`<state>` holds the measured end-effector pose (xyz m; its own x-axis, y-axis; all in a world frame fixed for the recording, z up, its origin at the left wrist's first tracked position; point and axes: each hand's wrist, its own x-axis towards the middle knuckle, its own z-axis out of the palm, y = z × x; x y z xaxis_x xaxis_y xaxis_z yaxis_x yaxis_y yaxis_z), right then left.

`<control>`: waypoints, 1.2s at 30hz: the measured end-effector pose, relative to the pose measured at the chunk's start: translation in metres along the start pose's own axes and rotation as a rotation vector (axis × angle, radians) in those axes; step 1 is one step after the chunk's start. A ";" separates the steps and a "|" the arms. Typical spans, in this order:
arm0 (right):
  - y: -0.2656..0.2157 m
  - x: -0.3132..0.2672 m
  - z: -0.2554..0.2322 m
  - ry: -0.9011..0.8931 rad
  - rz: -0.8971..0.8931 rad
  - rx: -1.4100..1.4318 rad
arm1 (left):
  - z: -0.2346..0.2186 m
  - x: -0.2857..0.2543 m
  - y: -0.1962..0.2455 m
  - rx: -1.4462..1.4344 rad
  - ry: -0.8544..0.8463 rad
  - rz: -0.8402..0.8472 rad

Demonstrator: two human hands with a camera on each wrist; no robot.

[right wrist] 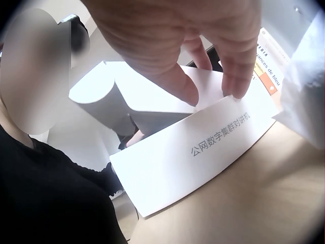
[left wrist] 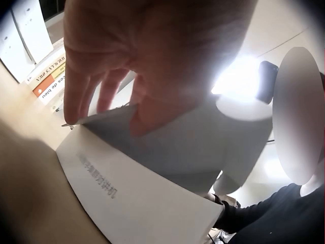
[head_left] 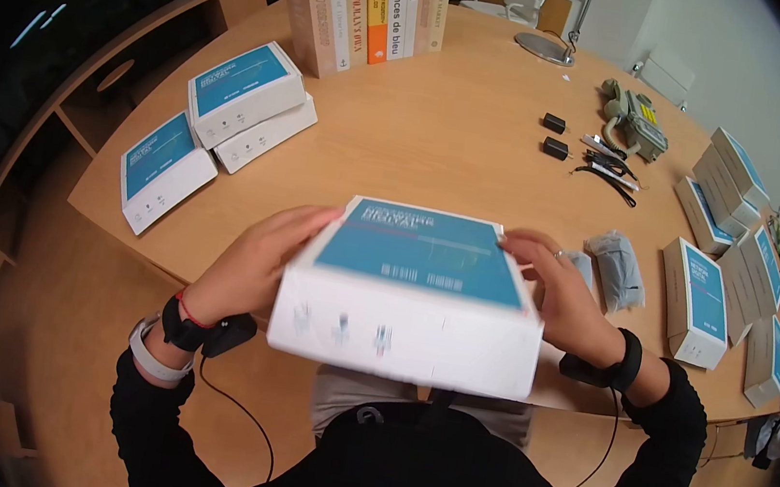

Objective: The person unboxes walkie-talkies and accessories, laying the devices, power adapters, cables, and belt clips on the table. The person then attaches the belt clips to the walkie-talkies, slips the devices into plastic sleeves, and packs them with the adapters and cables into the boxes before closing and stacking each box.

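Note:
A white box with a blue top [head_left: 413, 251] is held between both hands at the near edge of the table. My left hand [head_left: 247, 260] grips its left side; in the left wrist view the thumb lies against a grey-shaded panel and the fingertips meet the far corner. On the other side my right hand [head_left: 573, 300] grips the box near its far right corner, thumb and fingers at the upper edge of the side panel [right wrist: 203, 147] with printed characters. Both wrist views show a lid with rounded flaps [right wrist: 96, 84] lifted on the person's side.
Similar boxes lie at left [head_left: 244, 84] and stand grouped at right [head_left: 695, 300]. A plastic-wrapped item [head_left: 615, 271] lies beside the right hand. Farther back are black adapters [head_left: 556, 148], cables [head_left: 609, 168], a telephone [head_left: 634, 118], a row of books [head_left: 369, 17] and a lamp base [head_left: 542, 48].

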<state>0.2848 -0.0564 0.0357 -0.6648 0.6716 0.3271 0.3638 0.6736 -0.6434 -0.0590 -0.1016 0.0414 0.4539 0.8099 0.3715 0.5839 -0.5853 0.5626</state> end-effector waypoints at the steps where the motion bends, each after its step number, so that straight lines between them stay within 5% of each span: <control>1: -0.003 0.003 0.000 0.048 -0.022 -0.013 | -0.003 0.002 0.000 0.103 0.023 0.030; 2: 0.005 0.008 0.001 0.081 -0.197 -0.188 | -0.002 0.007 -0.001 -0.098 0.072 -0.019; 4: 0.003 0.012 0.000 0.129 -0.199 -0.334 | -0.010 0.019 0.008 0.298 0.132 -0.013; 5: -0.012 0.015 -0.002 0.062 0.204 -0.061 | -0.002 0.030 0.011 0.176 0.322 -0.146; 8: 0.018 0.037 -0.007 0.043 0.219 0.193 | -0.013 0.066 0.016 -0.097 0.256 -0.388; 14: 0.019 0.059 -0.020 0.003 0.370 0.379 | -0.021 0.097 0.011 -0.109 0.155 -0.513; 18: 0.017 0.047 -0.016 0.009 0.269 0.352 | 0.003 0.071 0.001 -0.090 0.250 -0.356; 20: -0.011 0.031 -0.016 -0.043 0.211 -0.096 | 0.016 0.043 -0.006 -0.023 0.188 -0.343; 21: 0.006 0.029 -0.007 0.013 -0.067 -0.047 | 0.017 0.034 -0.009 -0.041 0.152 -0.081; 22: 0.013 0.017 -0.002 -0.016 -0.027 -0.185 | 0.018 0.026 -0.012 -0.064 0.113 0.178; 23: 0.006 0.013 0.000 -0.016 -0.008 -0.146 | 0.022 0.017 -0.016 -0.107 0.062 0.033; 27: 0.000 0.009 0.000 -0.035 -0.071 -0.110 | 0.016 0.008 -0.011 -0.172 -0.014 0.002; 29: -0.002 0.000 -0.002 -0.078 -0.072 -0.150 | 0.000 0.007 -0.003 0.012 -0.245 0.110; 32: -0.008 -0.028 0.002 -0.184 -0.033 -0.161 | -0.004 -0.017 0.000 0.104 -0.469 0.013; 36: -0.018 -0.060 0.026 -0.250 -0.103 -0.135 | 0.042 -0.050 -0.005 0.104 -0.326 -0.044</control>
<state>0.3011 -0.1170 0.0091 -0.8368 0.5119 0.1942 0.3585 0.7804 -0.5122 -0.0563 -0.1411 -0.0107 0.6083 0.7893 0.0833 0.6657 -0.5645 0.4880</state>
